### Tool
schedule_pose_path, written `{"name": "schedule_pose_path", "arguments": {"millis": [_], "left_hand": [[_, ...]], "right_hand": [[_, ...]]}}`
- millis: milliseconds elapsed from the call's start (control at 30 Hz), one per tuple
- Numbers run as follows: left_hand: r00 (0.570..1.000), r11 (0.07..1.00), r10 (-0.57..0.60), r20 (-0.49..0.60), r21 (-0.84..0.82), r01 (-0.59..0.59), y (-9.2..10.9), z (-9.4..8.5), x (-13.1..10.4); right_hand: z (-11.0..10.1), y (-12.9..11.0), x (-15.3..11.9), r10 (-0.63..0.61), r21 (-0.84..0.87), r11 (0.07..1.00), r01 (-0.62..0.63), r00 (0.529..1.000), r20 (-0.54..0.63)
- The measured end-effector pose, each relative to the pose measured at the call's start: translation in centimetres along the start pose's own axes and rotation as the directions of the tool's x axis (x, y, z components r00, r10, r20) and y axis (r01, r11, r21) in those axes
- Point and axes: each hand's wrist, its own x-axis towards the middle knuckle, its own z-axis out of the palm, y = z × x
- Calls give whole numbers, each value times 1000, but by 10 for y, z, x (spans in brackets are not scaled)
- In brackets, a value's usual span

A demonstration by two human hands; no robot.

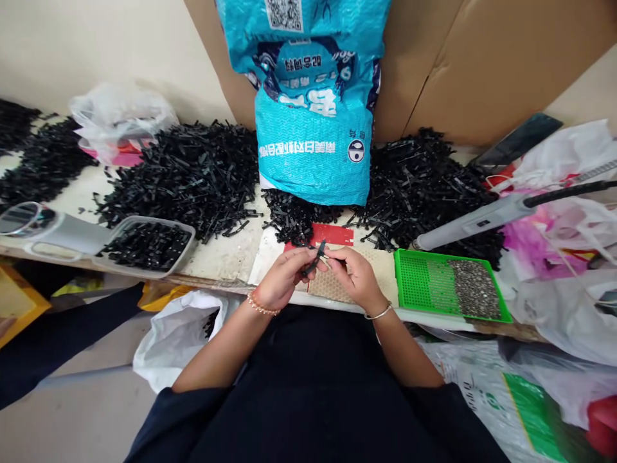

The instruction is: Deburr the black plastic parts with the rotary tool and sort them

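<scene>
Both hands meet above the front edge of the table, in front of a blue sack (313, 141). My left hand (286, 275) has its fingers closed round a thin black piece (320, 251), which slants between the hands. The fingers of my right hand (354, 273) are pinched close to the same piece; whatever they grip is too small to name. Below the hands lies a honeycomb-patterned mat (332, 289), with a red patch (340, 234) just behind them. A small heap of black pieces (294, 215) spills out under the sack.
Large heaps of black pieces (193, 173) flank the sack. At left are a clear tub (189, 254) and a white cup (80, 235). A green tray (421, 283) of small metallic parts sits at right, near a grey tool (475, 223) and plastic bags (544, 231).
</scene>
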Motion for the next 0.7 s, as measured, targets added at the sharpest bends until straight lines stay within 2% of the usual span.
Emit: {"name": "schedule_pose_path", "arguments": {"millis": [167,300,400,467,567,633,700], "left_hand": [[996,999,17,-82,48,-13,-11,-9,6],[979,996,38,-200,82,-22,-14,-36,4],[956,994,48,-288,111,-17,-16,-60,-2],[947,992,52,-318,125,-13,-19,-72,-5],[948,992,57,-312,126,-18,-24,-80,-7],[949,993,70,-308,113,-37,-28,-81,-8],[950,994,76,-304,95,-49,-31,-83,-7]], "right_hand": [[2,3,0,-40,-20,999,42,996,80],[-10,7,15,-42,-20,999,45,991,123],[-14,19,43,2,-130,991,21,985,171],[-7,30,66,52,-222,975,7,965,258],[13,44,96,159,-349,937,-16,909,386],[27,47,108,222,-420,907,-28,880,420],[35,48,114,235,-460,888,-19,878,417]]}}
